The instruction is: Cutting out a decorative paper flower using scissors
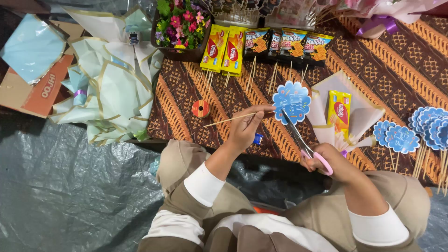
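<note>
Your left hand [243, 132] is closed in a pinch, thumb and fingertips gripping a thin wooden skewer [228, 120] that runs out to the left, nearly level, above the patterned brown cloth [373, 70]. At the skewer's right end sits a blue scalloped paper tag [291, 101], held just beyond your fingertips. Your right hand [333, 164] is curled shut through the pink handles of a pair of scissors [303, 144]; the blades point up and to the left, and their tips reach the lower edge of the blue tag. Whether the blades are parted or closed cannot be told at this size. Just right of the tag lies a yellow snack packet [339, 113] wrapped in pale folded paper [361, 109], and further right a cluster of more blue tags on sticks [415, 130]. A small orange tape roll [200, 108] lies on the cloth to the left of your left hand, well apart from it. Along the far edge stand two yellow snack packets [224, 49] and a row of dark snack packets [289, 44], with bare sticks below them. A basket of flowers [179, 28] stands at the top, and pale green wrapping sheets [112, 79] are piled to the left of the cloth.
</note>
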